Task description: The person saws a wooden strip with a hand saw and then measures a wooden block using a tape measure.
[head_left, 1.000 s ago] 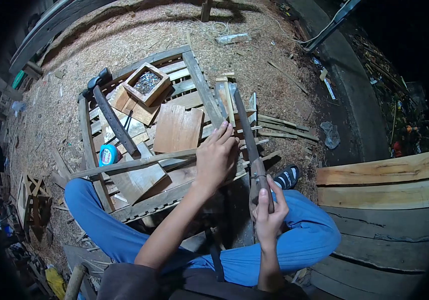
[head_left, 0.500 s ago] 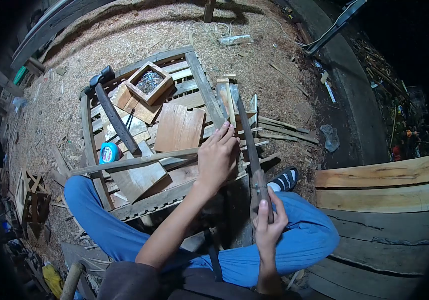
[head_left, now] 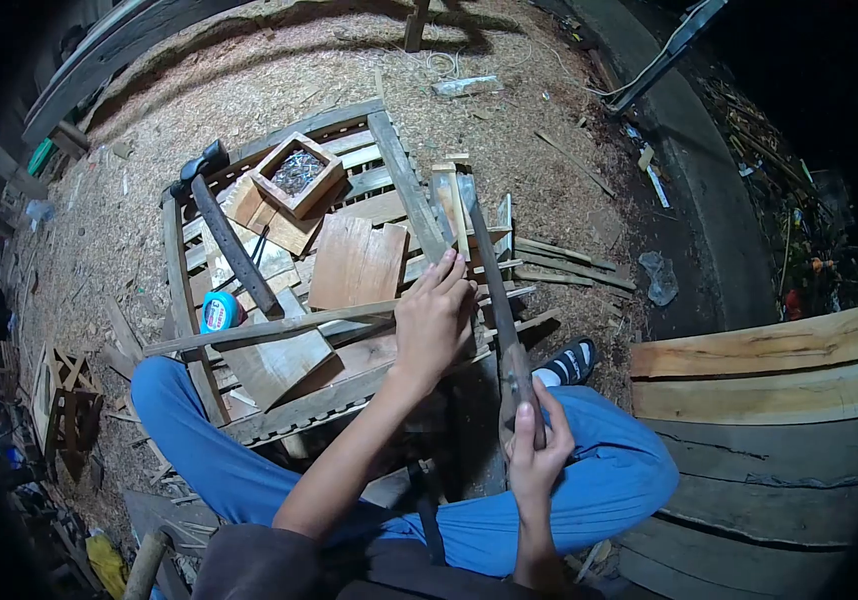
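Note:
My left hand (head_left: 436, 310) is closed over a thin wooden strip (head_left: 460, 215), which sticks out beyond the fingertips; the thumb is hidden. A longer wooden stick (head_left: 279, 329) runs leftward from under this hand toward my left knee. My right hand (head_left: 539, 450) grips the wooden handle of a machete (head_left: 494, 275), its long dark blade pointing away from me, close along the strip's right side. Beneath them is a slatted wooden frame (head_left: 404, 180) with cut boards (head_left: 357, 262) on it.
On the frame are a hammer (head_left: 234, 240), a wooden box (head_left: 324, 185) of nails and a blue tape measure (head_left: 219, 312). Loose sticks (head_left: 569, 262) lie to the right. Long planks (head_left: 764, 390) stretch out at my right side. Shavings (head_left: 309, 75) cover the ground.
The machete blade has shifted and turned slightly, its far end now nearer the strip. Both hands keep their grip, almost in the same place. The view has tilted a little.

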Demonstrator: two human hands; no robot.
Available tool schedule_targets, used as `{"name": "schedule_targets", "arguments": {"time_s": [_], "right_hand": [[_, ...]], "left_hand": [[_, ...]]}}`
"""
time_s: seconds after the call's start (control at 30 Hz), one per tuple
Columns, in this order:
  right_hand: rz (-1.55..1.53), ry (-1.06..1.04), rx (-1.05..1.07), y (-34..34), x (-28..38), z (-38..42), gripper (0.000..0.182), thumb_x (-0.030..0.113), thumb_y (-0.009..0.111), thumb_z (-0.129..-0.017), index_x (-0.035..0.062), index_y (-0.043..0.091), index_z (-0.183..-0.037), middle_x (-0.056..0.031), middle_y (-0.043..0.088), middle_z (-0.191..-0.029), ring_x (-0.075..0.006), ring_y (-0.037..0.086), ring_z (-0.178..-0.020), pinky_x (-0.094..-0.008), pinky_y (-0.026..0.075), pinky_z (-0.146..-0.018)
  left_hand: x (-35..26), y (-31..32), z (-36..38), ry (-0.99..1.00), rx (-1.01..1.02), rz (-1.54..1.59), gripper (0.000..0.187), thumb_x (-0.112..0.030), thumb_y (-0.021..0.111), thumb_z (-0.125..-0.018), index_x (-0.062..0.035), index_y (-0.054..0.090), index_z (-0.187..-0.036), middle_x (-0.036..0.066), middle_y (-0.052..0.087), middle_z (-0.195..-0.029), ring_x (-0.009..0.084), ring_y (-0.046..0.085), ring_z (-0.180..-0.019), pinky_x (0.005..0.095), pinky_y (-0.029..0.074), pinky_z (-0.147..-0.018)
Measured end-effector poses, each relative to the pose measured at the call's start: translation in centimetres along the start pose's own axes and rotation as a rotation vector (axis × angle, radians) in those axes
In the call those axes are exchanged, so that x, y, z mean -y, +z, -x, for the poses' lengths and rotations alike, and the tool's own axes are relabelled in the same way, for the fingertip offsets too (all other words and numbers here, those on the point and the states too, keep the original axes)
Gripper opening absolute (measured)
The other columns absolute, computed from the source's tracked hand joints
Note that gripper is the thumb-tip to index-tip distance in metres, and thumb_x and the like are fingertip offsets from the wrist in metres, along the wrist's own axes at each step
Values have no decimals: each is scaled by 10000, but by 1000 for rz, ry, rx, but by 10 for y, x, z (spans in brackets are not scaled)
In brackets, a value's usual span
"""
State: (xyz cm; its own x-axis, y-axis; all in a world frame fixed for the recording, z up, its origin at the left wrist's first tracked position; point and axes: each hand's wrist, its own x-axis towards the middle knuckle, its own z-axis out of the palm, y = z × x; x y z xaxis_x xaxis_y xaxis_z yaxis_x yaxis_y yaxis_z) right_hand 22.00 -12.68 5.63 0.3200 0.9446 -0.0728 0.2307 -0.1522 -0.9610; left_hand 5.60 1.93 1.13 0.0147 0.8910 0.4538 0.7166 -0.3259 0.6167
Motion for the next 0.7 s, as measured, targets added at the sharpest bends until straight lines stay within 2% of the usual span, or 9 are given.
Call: {"name": "schedule_targets", "arguments": {"time_s": [0.1, 0.27, 0.33, 0.5, 0.6, 0.7], "right_hand": [[-23, -22, 30, 18, 12, -25, 386, 118, 630, -1040, -117, 623, -1346, -236, 696, -1319, -296, 671, -1227, -395, 506, -1064], [-5, -28, 27, 3, -1, -6, 392, 123, 634, -1037, -109, 625, -1352, -245, 695, -1316, -306, 675, -1224, -400, 508, -1061], [-10, -7, 11, -4, -8, 3, 390, 121, 631, -1040, -105, 624, -1358, -239, 695, -1317, -294, 673, -1223, -393, 510, -1058], [-8, -37, 32, 17, 7, -28, 391, 113, 628, -1048, -91, 614, -1381, -204, 701, -1302, -251, 679, -1186, -375, 526, -1022], [-59, 41, 56, 10, 12, -19, 386, 105, 626, -1045, -92, 616, -1377, -206, 700, -1296, -242, 675, -1192, -365, 524, -1026], [-29, 14, 35, -4, -4, 2, 381, 94, 619, -1043, -98, 617, -1372, -219, 699, -1297, -253, 672, -1203, -370, 518, -1037]], "left_hand": [[0, 0, 0, -4, -1, 7, 170, -137, 743, -902, -5, 725, -1008, 194, 693, -1351, 345, 595, -1363, 471, 493, -1130], [2, 0, -1, -12, 18, 16, 158, -125, 732, -890, -16, 728, -1005, 192, 692, -1354, 331, 583, -1382, 469, 479, -1152], [3, 0, -1, 9, -5, 8, 174, -135, 753, -907, 1, 730, -1012, 195, 700, -1337, 354, 615, -1335, 475, 510, -1104], [1, 1, -1, -14, -16, 18, 173, -146, 752, -909, -2, 730, -1002, 191, 700, -1339, 350, 616, -1336, 468, 514, -1101], [4, -3, -1, -4, -14, 1, 173, -152, 747, -914, -4, 732, -1003, 187, 700, -1340, 350, 621, -1331, 465, 519, -1094], [3, 0, -2, 4, -13, 2, 173, -153, 745, -917, -5, 735, -1007, 184, 702, -1340, 350, 625, -1325, 466, 523, -1087]]}}
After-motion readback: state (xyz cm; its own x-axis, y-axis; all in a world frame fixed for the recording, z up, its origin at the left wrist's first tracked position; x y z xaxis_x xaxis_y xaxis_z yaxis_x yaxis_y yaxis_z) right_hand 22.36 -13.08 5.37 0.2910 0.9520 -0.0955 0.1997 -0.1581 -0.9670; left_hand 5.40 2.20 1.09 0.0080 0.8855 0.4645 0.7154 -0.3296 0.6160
